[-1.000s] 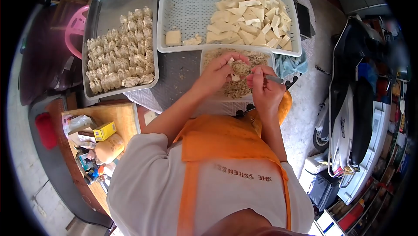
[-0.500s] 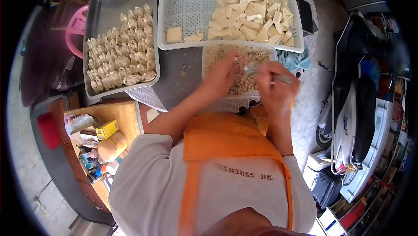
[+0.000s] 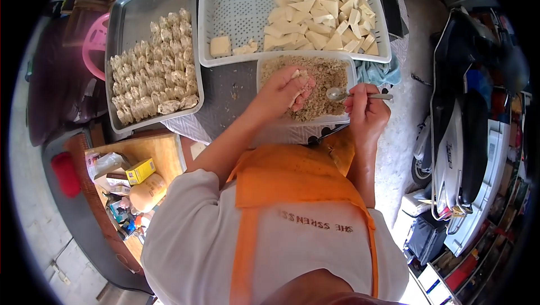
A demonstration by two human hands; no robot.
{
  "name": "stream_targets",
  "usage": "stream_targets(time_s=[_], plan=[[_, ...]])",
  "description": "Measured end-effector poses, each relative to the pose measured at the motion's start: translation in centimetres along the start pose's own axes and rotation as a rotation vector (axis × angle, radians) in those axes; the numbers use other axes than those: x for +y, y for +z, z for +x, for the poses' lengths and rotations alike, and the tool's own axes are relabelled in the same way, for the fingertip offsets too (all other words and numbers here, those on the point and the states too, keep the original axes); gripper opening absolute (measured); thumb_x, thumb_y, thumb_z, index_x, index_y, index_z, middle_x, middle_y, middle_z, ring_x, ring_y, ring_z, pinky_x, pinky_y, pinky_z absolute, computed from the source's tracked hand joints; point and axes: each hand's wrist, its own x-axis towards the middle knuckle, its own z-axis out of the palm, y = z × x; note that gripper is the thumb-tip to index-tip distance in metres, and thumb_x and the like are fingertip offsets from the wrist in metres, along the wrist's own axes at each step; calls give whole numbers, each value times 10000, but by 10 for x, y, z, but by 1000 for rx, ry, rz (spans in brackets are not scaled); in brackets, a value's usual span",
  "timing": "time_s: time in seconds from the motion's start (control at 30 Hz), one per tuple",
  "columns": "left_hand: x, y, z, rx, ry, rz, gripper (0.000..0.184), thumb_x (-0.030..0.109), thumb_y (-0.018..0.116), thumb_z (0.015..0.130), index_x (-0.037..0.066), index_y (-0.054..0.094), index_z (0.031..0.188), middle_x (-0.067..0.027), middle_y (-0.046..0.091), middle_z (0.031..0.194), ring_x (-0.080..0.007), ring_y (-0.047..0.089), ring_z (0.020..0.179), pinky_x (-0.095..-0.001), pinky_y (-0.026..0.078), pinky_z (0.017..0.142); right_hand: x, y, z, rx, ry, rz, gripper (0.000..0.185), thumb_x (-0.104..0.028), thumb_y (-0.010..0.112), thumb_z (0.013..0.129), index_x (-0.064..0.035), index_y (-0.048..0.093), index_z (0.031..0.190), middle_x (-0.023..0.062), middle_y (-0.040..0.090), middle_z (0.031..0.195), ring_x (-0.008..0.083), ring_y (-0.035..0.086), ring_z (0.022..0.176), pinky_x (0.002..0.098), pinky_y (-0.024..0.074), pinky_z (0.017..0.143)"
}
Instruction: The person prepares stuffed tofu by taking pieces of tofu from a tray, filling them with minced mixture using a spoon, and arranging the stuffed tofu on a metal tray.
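My left hand (image 3: 281,92) is curled over the white tub (image 3: 260,74) of crumbly brown filling (image 3: 326,71). In its fingers is a pale tofu piece (image 3: 301,83) with crumbs of filling on it, partly hidden by the hand. My right hand (image 3: 368,105), at the tub's right side, grips a metal spoon (image 3: 336,95) whose bowl is over the filling. Behind the tub, a white perforated tray (image 3: 239,7) holds a heap of pale tofu wedges (image 3: 320,15). At the left, rows of filling-topped pieces (image 3: 154,74) stand in a metal tray (image 3: 143,10).
A light-blue cloth (image 3: 379,73) lies right of the tub. Left of me, a wooden table (image 3: 174,156) carries a yellow box (image 3: 140,171) and a bottle (image 3: 147,192). A pink chair back (image 3: 95,46) stands beyond the metal tray; a scooter (image 3: 458,119) is at the right.
My right hand and the spoon have drawn away to the right from my left hand. My left hand has turned, so the crumb-covered piece in it now shows.
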Motion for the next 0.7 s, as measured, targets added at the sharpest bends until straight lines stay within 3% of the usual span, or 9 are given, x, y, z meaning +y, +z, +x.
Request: stream_targets(time_s=[0.07,0.17,0.27,0.33,0.47,0.57,0.67,0.7], plan=[[7,3,-2,16,-3,82,224,225,442,989,40,560,1033,-21,528,777,-109,498,677,-247,422,609,-2,0,-1,18,29,79,214,-93,534,949,18,602,780,52,601,610,99,533,494,239,417,469],[2,6,3,69,41,-20,352,327,365,1015,40,567,1038,-44,567,856,-143,520,720,-283,456,656,-2,2,-4,34,128,252,177,-110,510,967,-6,603,858,29,602,621,71,526,516,208,415,477],[2,7,4,156,-112,-228,466,419,282,1023,46,556,1083,-58,593,985,-173,552,806,-322,478,711,-5,12,-8,-13,174,388,171,-123,493,979,-17,601,899,16,600,630,61,530,534,197,418,486],[0,8,4,149,-67,-218,481,438,271,1023,52,543,1116,-55,594,1041,-177,563,846,-326,481,721,-3,27,-13,-80,197,496,176,-131,489,982,-19,601,905,11,598,631,62,541,545,202,430,495],[-3,5,4,192,-73,-199,457,423,264,1028,68,522,1155,-55,584,1105,-177,572,919,-324,486,711,-1,37,-14,-137,-47,87,199,-122,462,989,-14,605,904,22,615,658,82,567,560,222,466,519],[8,16,-1,325,-50,-113,411,417,328,1016,87,569,1064,-38,582,938,-117,532,776,-265,473,633,1,31,-13,-93,73,339,199,-120,446,993,-16,590,903,37,610,647,87,540,521,216,447,501],[-8,-2,5,133,102,59,321,289,333,1019,66,555,1088,-42,565,887,-122,510,740,-255,434,557,9,20,-8,0,147,461,223,-149,430,1003,-14,577,903,42,600,639,82,521,507,211,427,487],[-5,2,4,170,93,42,304,271,348,1014,58,563,1052,-35,549,854,-116,492,716,-246,420,544,11,16,-8,28,154,452,230,-156,428,1005,-14,576,902,41,599,639,79,522,511,210,427,487]])
